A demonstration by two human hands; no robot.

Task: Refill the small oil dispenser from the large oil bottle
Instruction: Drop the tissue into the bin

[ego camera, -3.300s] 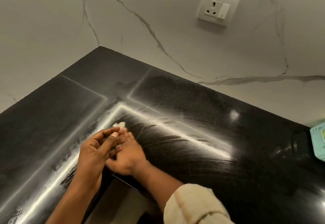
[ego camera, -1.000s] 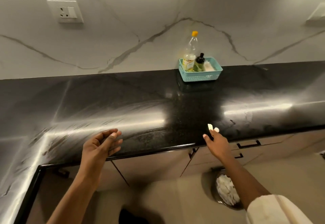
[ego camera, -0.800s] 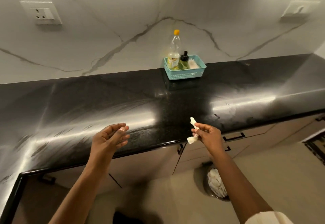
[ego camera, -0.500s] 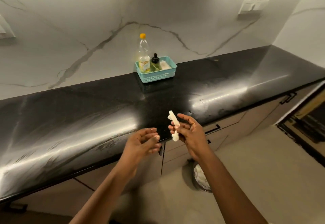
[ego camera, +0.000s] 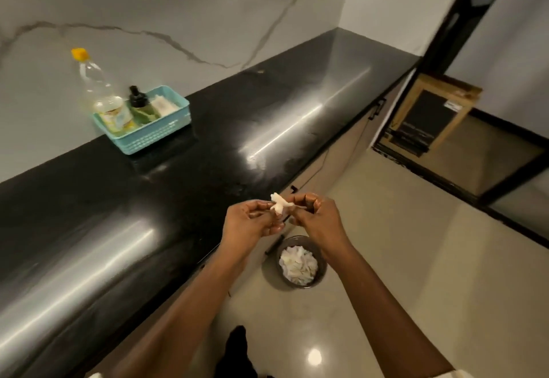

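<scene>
Marble wall [ego camera: 178, 6] — blk counter [ego camera: 89, 199].

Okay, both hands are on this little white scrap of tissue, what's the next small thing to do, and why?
Probably drop the white scrap into the bin on the floor just below. The left hand and right hand both pinch it, so neither is free, and the bin already holds similar white wads. The large oil bottle and small dispenser wait untouched in the blue basket.

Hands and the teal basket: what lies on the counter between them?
Nothing: the head view shows bare black counter between the basket and both hands, which pinch a white scrap.
</scene>
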